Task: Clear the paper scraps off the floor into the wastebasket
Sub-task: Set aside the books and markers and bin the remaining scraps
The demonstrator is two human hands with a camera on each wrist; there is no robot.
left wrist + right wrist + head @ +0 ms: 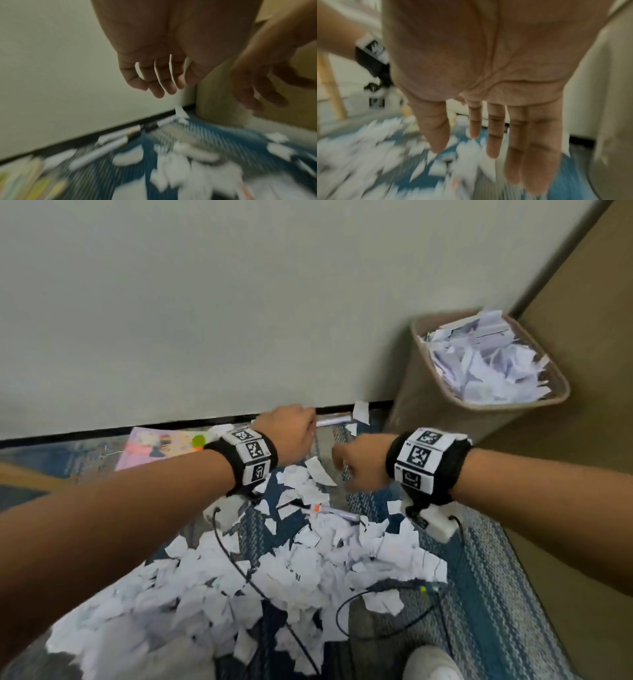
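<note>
A big heap of torn white paper scraps covers the blue striped carpet in the head view. The tan wastebasket stands at the right against the wall, filled with scraps. Both hands hang palm-down above the far end of the heap, holding nothing. My left hand is near the wall's base, its fingers loosely bent and empty. My right hand hovers left of the basket with fingers straight and spread. Scraps lie blurred below the left hand, and more scraps below the right.
Markers lie along the black baseboard, and an orange-capped pen rests in the heap. A colourful booklet lies at left. Black cables cross the scraps. A white shoe is at the bottom. The wall closes the far side.
</note>
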